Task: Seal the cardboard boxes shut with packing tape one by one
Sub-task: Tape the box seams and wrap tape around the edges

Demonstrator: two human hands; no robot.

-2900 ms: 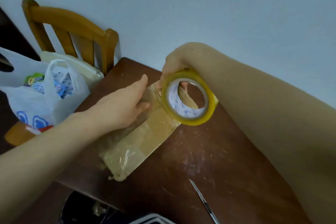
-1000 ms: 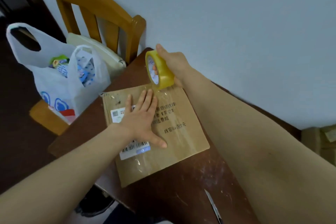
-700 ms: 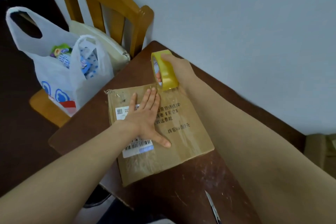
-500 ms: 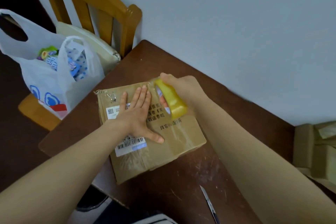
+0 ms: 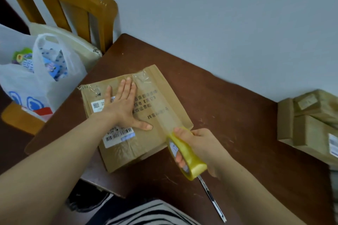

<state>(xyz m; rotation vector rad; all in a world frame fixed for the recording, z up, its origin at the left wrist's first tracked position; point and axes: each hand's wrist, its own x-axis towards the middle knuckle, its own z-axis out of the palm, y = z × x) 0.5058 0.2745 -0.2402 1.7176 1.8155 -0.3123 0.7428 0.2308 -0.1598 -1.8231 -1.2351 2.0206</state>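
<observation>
Pulling clear tape off the tape roll (image 5: 186, 153) gripped in the right hand (image 5: 204, 149), they're pinning the cardboard box (image 5: 170, 100) near the table's (image 5: 228, 107) left edge, left hand (image 5: 124, 107) flat, open; keeping tension should avoid wrinkles.

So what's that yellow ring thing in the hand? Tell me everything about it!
It is a roll of tape, see-through yellowish, wound on a white printed core. The right hand grips it, fingers poked through the hole, holding it tilted on edge off the near edge of the cardboard box. A shiny strip of tape runs from the roll up across the box top. The left hand presses flat on the box, not touching the roll.
</observation>
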